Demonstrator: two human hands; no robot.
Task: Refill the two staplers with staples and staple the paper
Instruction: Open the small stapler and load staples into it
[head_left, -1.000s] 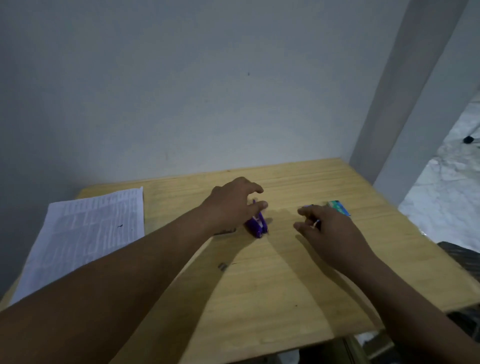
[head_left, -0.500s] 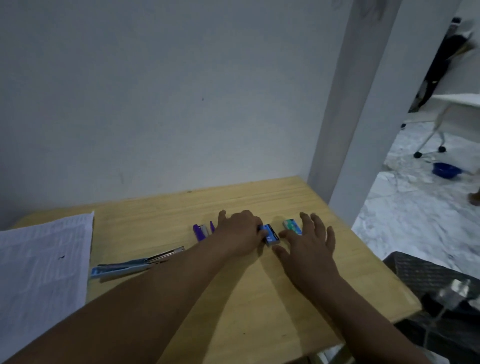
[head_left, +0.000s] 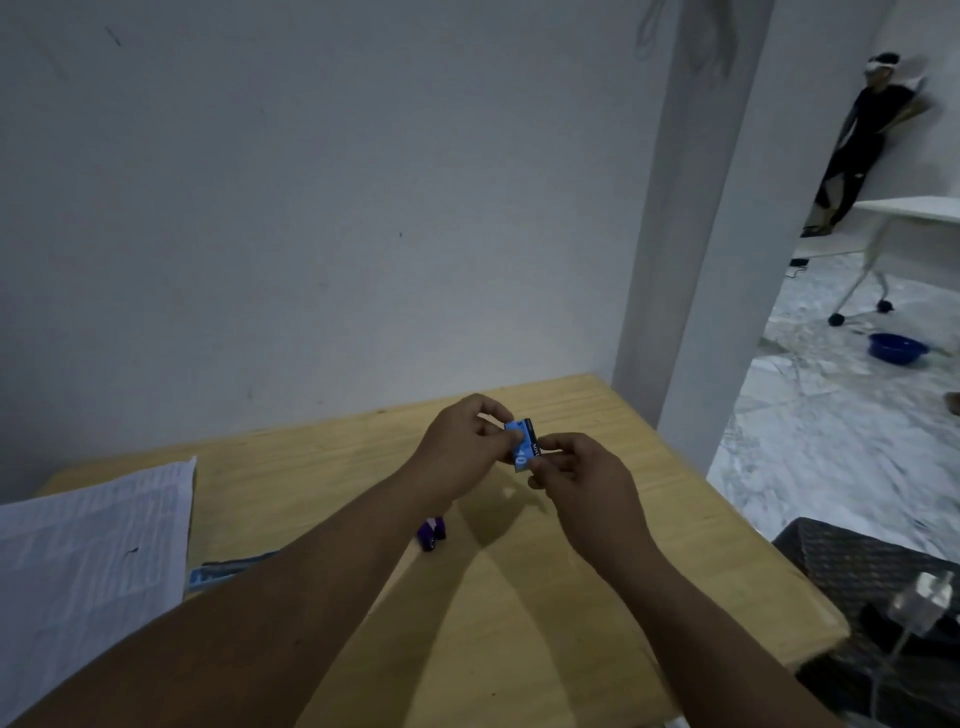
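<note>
A small blue staple box (head_left: 523, 446) is held up above the wooden table (head_left: 597, 545). My left hand (head_left: 460, 452) pinches its left side and my right hand (head_left: 582, 475) pinches its right lower edge. A small purple stapler (head_left: 432, 532) lies on the table below my left forearm, partly hidden. A light blue stapler (head_left: 228, 569) lies further left, mostly covered by my left arm. Printed paper sheets (head_left: 88, 566) rest at the table's left end. The second staple box is out of sight.
A grey wall runs along the table's far edge, with a pillar (head_left: 691, 234) at the right corner. A dark woven basket (head_left: 878, 577) stands at the right. Beyond are a person (head_left: 857, 140), a white wheeled table (head_left: 914, 218) and a blue bowl (head_left: 898, 347) on the floor.
Both hands have lifted the blue staple box off the table and now pinch it together in the air. The camera view has tilted upward and to the right.
</note>
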